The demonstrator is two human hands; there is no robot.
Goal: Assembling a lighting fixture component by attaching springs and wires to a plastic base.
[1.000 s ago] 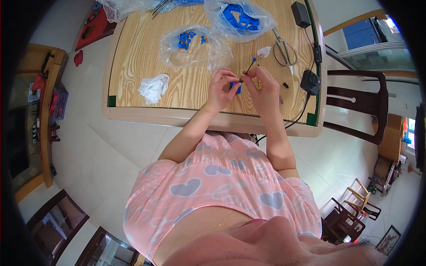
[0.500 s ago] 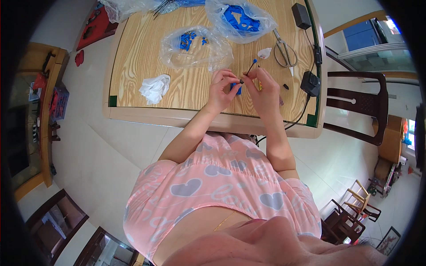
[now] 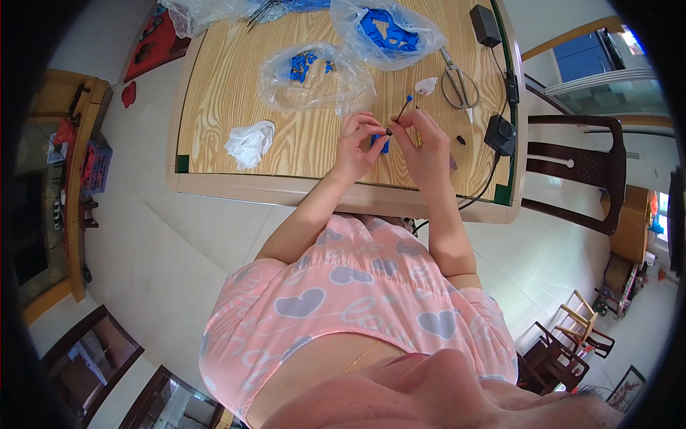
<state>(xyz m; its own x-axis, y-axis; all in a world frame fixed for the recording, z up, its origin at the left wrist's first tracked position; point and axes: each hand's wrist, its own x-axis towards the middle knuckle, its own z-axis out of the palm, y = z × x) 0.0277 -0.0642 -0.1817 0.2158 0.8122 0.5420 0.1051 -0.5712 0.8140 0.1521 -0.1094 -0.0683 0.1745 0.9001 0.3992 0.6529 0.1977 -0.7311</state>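
My left hand (image 3: 357, 145) is closed, its thumb and index finger pinching a small black part (image 3: 389, 132) above the table. Close beside it, my right hand (image 3: 426, 146) is closed on a thin black wire with a blue end (image 3: 409, 99), which sticks up past the fingertips. Where the wire meets the black part is too small to make out. A blue object (image 3: 384, 146) lies under the hands, partly hidden by the fingers. To the right of my right hand is a small black piece (image 3: 460, 140) on the wood.
Beyond my hands lie a clear bag of small blue pieces (image 3: 300, 68) and another bag with blue sheet-like pieces (image 3: 389, 32). Scissors (image 3: 459, 82) rest at the right, near a black power adapter (image 3: 499, 135). A crumpled white cloth (image 3: 250, 143) lies left.
Both hands keep nearly the same place and grip. The blue end of the wire has shifted very slightly to the left.
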